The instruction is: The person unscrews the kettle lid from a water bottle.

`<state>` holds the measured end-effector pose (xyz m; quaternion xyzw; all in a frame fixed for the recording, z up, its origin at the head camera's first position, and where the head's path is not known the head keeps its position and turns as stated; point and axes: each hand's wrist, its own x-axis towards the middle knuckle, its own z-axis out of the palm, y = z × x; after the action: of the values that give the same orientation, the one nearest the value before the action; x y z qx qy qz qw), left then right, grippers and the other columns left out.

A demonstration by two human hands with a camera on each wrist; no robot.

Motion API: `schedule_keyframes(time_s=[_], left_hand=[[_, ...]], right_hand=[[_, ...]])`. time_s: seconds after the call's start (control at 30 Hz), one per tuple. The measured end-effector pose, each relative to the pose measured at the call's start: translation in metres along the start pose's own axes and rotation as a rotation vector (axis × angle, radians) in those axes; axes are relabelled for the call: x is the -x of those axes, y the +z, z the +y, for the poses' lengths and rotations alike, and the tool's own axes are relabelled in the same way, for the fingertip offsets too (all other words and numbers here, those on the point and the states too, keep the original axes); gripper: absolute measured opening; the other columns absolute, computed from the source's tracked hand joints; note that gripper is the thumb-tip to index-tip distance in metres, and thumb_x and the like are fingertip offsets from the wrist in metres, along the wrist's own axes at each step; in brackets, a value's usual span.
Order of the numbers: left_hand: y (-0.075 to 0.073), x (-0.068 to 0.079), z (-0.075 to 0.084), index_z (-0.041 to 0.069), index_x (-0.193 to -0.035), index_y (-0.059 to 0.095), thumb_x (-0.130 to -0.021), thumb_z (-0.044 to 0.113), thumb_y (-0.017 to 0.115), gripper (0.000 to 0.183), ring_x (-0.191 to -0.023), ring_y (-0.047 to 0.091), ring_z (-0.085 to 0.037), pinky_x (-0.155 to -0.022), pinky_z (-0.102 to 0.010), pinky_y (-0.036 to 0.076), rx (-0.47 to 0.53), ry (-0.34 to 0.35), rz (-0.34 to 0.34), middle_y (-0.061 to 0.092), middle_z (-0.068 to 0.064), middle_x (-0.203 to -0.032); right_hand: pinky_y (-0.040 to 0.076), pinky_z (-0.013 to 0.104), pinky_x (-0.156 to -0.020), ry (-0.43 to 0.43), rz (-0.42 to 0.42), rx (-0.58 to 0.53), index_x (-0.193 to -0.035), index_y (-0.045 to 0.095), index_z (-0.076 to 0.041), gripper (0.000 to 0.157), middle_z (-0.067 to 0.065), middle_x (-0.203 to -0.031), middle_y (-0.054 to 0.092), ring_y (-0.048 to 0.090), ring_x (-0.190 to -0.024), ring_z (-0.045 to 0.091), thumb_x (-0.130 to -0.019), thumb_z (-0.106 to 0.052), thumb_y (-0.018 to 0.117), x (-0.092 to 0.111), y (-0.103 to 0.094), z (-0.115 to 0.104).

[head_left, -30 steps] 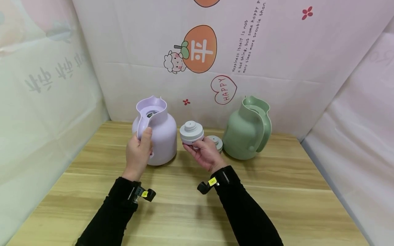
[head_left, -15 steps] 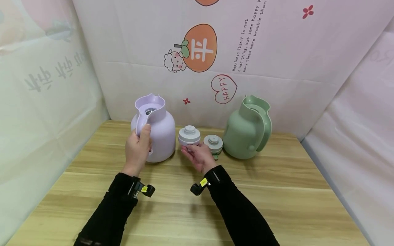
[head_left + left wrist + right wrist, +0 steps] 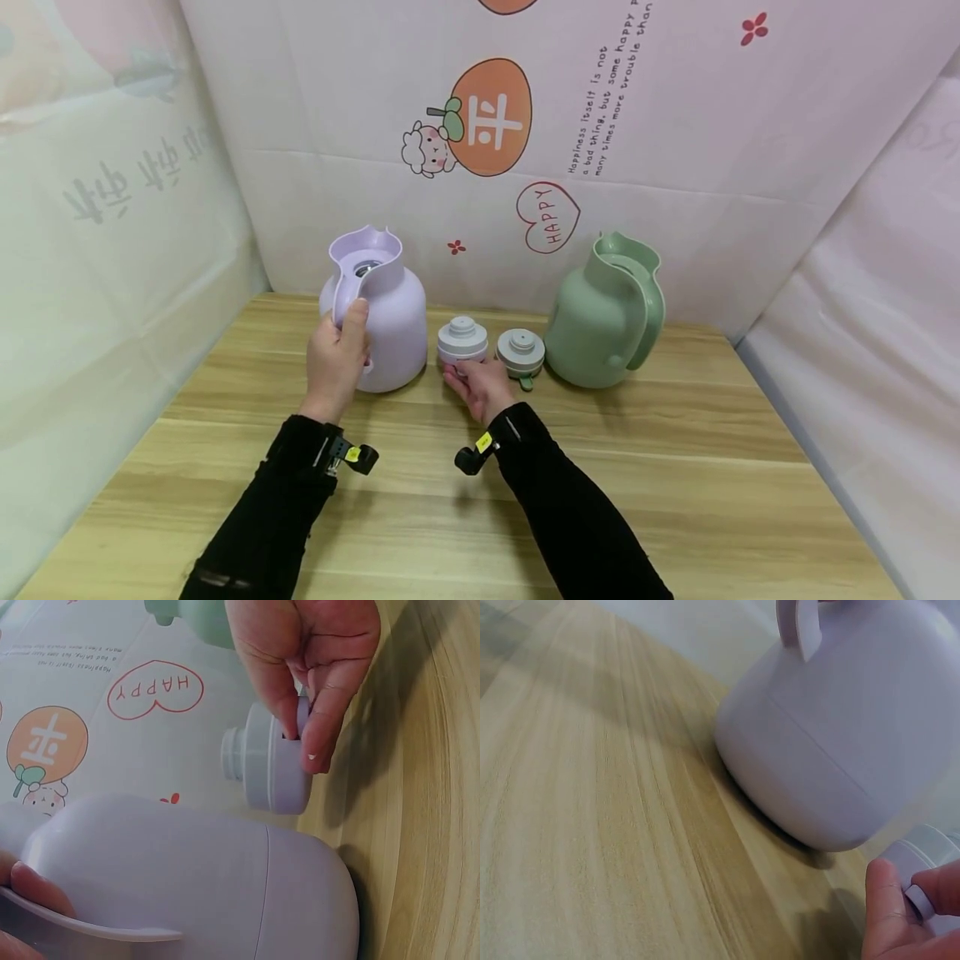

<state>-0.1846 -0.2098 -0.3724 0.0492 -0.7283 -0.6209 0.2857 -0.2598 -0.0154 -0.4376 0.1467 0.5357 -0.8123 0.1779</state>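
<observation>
My left hand (image 3: 336, 360) grips the handle of a lavender thermos jug (image 3: 395, 333) that stands upright at the left, its mouth uncovered. Between the two jugs, my right hand (image 3: 480, 390) pinches the lavender rim of a grey-topped jug lid (image 3: 462, 335). This lid is upside down, its stepped plug upward, low over the table; whether it touches the wood I cannot tell. In the left wrist view, thumb and finger close on the side of the lid (image 3: 259, 769). Beside it lies a second upturned lid (image 3: 521, 350), grey with a green tab.
A green thermos jug (image 3: 596, 333) stands at the right with its handle toward the front right. Behind everything hangs a printed white cloth (image 3: 337, 192), and cloth walls flank both sides. The wooden table (image 3: 405, 517) stretches toward me.
My right hand has lowered the lavender lid toward the table and moved a little left, uncovering the green-tabbed lid. The lavender jug has shifted slightly back and left in my left hand.
</observation>
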Motion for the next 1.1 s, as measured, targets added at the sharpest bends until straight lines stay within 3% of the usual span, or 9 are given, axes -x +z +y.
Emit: schedule_keyframes(time_s=[0.4, 0.63, 0.8, 1.1], left_hand=[[-0.002, -0.005, -0.003, 0.01, -0.078, 0.051, -0.103, 0.053, 0.058, 0.051, -0.053, 0.049, -0.011, -0.051, -0.026, 0.043, 0.036, -0.023, -0.018, 0.05, 0.004, -0.059], [-0.002, -0.009, -0.004, 0.01, -0.079, 0.051, -0.103, 0.052, 0.058, 0.049, -0.053, 0.049, -0.011, -0.051, -0.025, 0.043, 0.038, -0.026, -0.018, 0.05, 0.004, -0.059], [-0.003, -0.012, -0.005, 0.011, -0.079, 0.051, -0.105, 0.049, 0.057, 0.046, -0.053, 0.05, -0.011, -0.051, -0.025, 0.043, 0.016, -0.023, -0.026, 0.05, 0.005, -0.059], [-0.003, -0.016, -0.007, 0.01, -0.078, 0.051, -0.103, 0.058, 0.055, 0.054, -0.054, 0.05, -0.012, -0.052, -0.027, 0.044, 0.001, -0.017, -0.031, 0.05, 0.004, -0.059]], right_hand=[[0.061, 0.026, -0.084, 0.027, 0.089, 0.027, -0.137, 0.053, 0.01, 0.04, 0.016, -0.105, 0.072, 0.073, -0.085, 0.014, -0.098, 0.004, 0.064, -0.011, -0.002, 0.008], [0.062, 0.024, -0.073, 0.027, 0.107, 0.149, -0.118, 0.065, 0.009, 0.022, 0.014, -0.091, 0.074, 0.073, -0.075, 0.014, -0.099, -0.003, 0.066, -0.011, -0.004, 0.008], [0.06, 0.023, -0.062, 0.035, 0.11, 0.253, -0.114, 0.067, 0.008, 0.022, 0.008, -0.077, 0.07, 0.069, -0.063, 0.01, -0.098, -0.007, 0.066, -0.009, -0.006, 0.007], [0.062, 0.026, -0.068, 0.031, 0.101, 0.301, -0.116, 0.065, 0.011, 0.022, 0.011, -0.084, 0.071, 0.071, -0.068, 0.013, -0.1, -0.003, 0.059, -0.008, -0.005, 0.006]])
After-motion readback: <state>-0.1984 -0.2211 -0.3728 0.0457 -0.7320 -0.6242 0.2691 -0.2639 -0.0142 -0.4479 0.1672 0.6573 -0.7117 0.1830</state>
